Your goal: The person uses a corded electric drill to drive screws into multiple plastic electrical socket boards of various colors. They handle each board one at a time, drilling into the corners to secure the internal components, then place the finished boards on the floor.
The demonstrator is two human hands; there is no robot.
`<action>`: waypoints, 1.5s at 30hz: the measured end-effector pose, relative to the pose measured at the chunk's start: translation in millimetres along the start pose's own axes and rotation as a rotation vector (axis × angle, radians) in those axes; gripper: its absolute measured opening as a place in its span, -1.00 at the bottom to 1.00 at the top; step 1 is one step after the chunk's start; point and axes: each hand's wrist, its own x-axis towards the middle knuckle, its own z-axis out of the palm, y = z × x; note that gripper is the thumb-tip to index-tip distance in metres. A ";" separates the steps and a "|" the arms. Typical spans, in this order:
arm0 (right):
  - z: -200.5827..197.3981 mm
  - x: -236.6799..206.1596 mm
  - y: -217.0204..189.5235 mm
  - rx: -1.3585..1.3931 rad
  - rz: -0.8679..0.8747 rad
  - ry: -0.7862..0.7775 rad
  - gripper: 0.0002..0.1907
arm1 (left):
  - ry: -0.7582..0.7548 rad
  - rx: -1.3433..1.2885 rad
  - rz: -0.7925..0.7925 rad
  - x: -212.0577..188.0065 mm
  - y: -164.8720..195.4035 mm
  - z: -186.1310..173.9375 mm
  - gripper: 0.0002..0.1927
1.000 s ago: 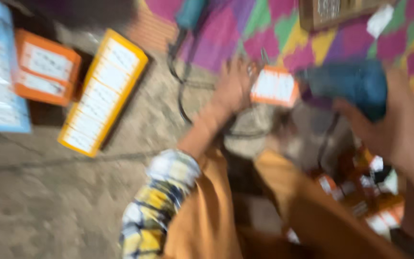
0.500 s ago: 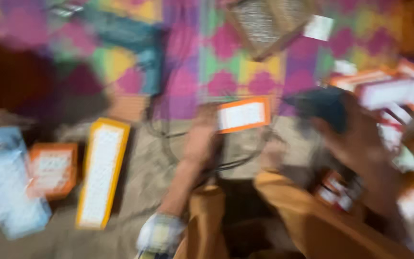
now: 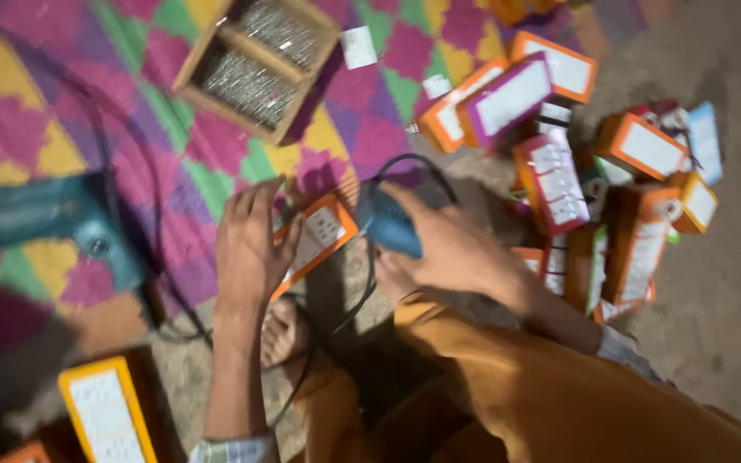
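Clasped in the right hand (image 3: pixel 452 253) is a blue corded power tool (image 3: pixel 388 223); the left hand (image 3: pixel 250 244) presses flat, fingers spread, on an orange-framed white panel (image 3: pixel 319 236), lying on bare grey ground (image 3: pixel 722 283) beside a pink-and-yellow patterned mat (image 3: pixel 45 111).

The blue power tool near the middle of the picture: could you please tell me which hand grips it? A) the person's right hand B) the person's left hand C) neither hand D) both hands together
A: the right hand wraps around the blue power tool, while the left hand lies flat on an orange-edged white panel beside it.
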 end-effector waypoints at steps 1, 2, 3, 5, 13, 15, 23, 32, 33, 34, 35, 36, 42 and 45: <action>1.8 -3.0 7.7 0.069 -0.107 0.009 0.00 | -0.026 0.034 0.002 -0.2 6.2 10.5 -0.42; 4.8 -5.4 16.9 0.135 -0.216 0.027 0.03 | -0.049 0.068 0.008 -1.9 12.4 20.9 -0.41; 9.0 -9.3 28.4 0.058 -0.221 -0.004 0.06 | -0.103 0.097 -0.017 -6.5 18.7 29.3 -0.35; 20.5 -15.3 59.8 -0.103 -0.216 -0.078 0.12 | -0.213 0.188 -0.057 -15.0 28.2 44.9 -0.21; 94.6 10.3 193.4 -0.548 -0.433 0.138 -0.05 | -0.196 0.357 -0.085 -33.9 9.4 71.2 -0.12; 81.4 22.0 210.3 -0.472 -0.460 0.077 -0.02 | -0.121 0.343 -0.017 -32.8 4.0 71.9 -0.14; 137.4 30.2 109.0 -0.204 -0.384 0.358 -0.28 | 0.045 0.138 0.113 -30.4 1.1 36.9 -0.17; 274.7 87.3 141.2 -0.357 -0.372 0.638 -0.52 | 0.224 -0.211 -0.361 -120.4 -50.2 6.6 -0.42; 271.8 88.2 140.1 -0.361 -0.385 0.637 -0.54 | 0.243 -0.246 -0.393 -125.1 -52.0 6.2 -0.44; 267.4 87.2 139.0 -0.356 -0.406 0.646 -0.56 | 0.267 -0.287 -0.417 -129.2 -50.5 6.3 -0.46; 266.2 87.2 136.1 -0.382 -0.395 0.621 -0.56 | 0.296 -0.331 -0.462 -131.4 -48.9 6.5 -0.49; 264.4 85.9 135.6 -0.406 -0.377 0.601 -0.56 | 0.320 -0.376 -0.501 -132.6 -45.9 5.6 -0.52; 279.7 91.6 140.9 -0.335 -0.343 0.591 -0.57 | 0.449 -0.590 -0.482 -130.0 -29.9 -10.1 -0.65; 254.1 87.0 113.8 -0.357 -0.332 0.642 -0.66 | 0.381 -0.798 -0.531 -126.6 -17.2 -9.2 -0.67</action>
